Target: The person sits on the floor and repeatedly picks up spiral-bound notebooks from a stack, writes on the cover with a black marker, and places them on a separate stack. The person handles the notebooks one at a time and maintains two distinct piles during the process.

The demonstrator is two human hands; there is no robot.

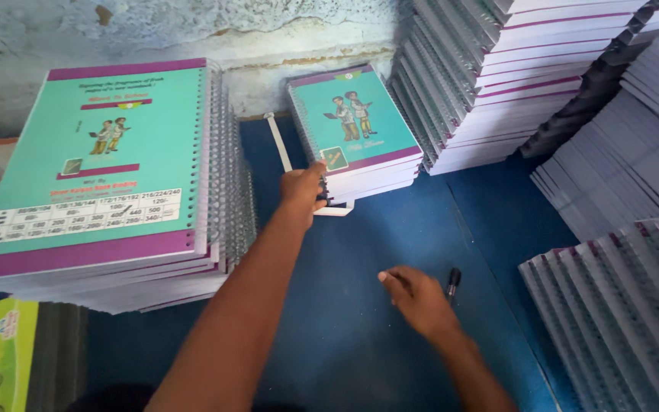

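The left hand (303, 187) pinches the near corner of a small notebook pile (356, 130); its long side points toward the wall. The right hand (413, 297) rests flat and holds nothing, beside a black pen (452, 283), with bare blue floor (360, 336) around.

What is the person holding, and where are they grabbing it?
The left hand grips the near corner of the small notebook stack by the wall. The right hand holds nothing; it rests on the blue mat beside a pen.

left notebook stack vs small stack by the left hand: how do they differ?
The left stack is taller and closer to the camera; the small stack is lower, against the wall. The left hand touches only the small stack. The left stack's cover carries a table; the small stack's doesn't. Both: teal covers, purple trim, spiral-bound.
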